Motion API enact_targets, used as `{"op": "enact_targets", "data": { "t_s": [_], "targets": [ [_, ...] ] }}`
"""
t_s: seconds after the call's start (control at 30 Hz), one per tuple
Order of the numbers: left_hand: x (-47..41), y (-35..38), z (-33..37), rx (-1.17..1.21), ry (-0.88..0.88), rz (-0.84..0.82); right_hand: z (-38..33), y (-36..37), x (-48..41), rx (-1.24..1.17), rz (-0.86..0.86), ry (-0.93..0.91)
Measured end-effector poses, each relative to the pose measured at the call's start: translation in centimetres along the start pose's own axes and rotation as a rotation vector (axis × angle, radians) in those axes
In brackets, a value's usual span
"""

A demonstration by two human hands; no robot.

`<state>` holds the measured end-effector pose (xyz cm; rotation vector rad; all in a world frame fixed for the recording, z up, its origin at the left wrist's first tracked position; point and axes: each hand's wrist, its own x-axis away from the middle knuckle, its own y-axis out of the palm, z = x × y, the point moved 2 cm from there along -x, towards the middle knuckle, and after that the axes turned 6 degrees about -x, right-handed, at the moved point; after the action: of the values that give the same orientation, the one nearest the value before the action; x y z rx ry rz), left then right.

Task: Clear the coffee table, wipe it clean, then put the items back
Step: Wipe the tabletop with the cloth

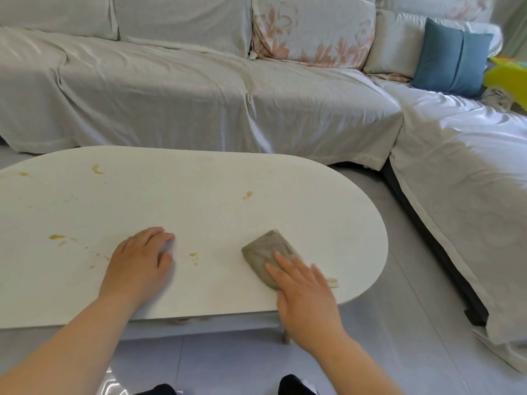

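Coffee table point(199, 201): cloth held on the top.
The right hand point(306, 297) is pressed flat, fingers straight, on the grey cloth point(263, 248); the left hand point(137, 265) is rested relaxed leftward; yellow stains point(247, 195) are seen beyond both.

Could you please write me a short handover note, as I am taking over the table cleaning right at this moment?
Left hand: open, resting on the coffee table, holding nothing.
Right hand: open, straight fingers pressing the grey cloth onto the tabletop near its right end.
Done: the tabletop is cleared; the removed items are not in view.
Left: yellow stains are scattered over the left and middle of the top. Wipe them off, then put the items back.
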<state>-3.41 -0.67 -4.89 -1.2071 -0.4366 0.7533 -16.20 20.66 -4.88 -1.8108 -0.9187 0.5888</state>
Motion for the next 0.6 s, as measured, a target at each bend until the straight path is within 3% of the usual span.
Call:
{"op": "enact_targets", "data": {
  "t_s": [0.13,0.3,0.37,0.5,0.6],
  "targets": [
    [-0.1,0.2,-0.3,-0.003,-0.008,0.006,4.4,-2.9,-0.5,-0.009,0.098,0.27],
    [-0.6,0.5,-0.4,-0.004,0.008,0.035,3.0,-2.4,-2.6,-0.031,0.178,0.487],
    [-1.0,0.4,-0.5,0.027,0.004,0.041,1.0,-1.4,-4.3,-0.043,0.147,0.43],
    [-1.7,0.4,-0.8,0.096,-0.019,0.066,-4.0,1.6,-6.7,-0.043,0.034,0.13],
    [-2.3,0.7,-1.0,0.096,0.004,0.059,-4.0,2.1,-6.9,-0.039,0.025,0.054]
  ]
}}
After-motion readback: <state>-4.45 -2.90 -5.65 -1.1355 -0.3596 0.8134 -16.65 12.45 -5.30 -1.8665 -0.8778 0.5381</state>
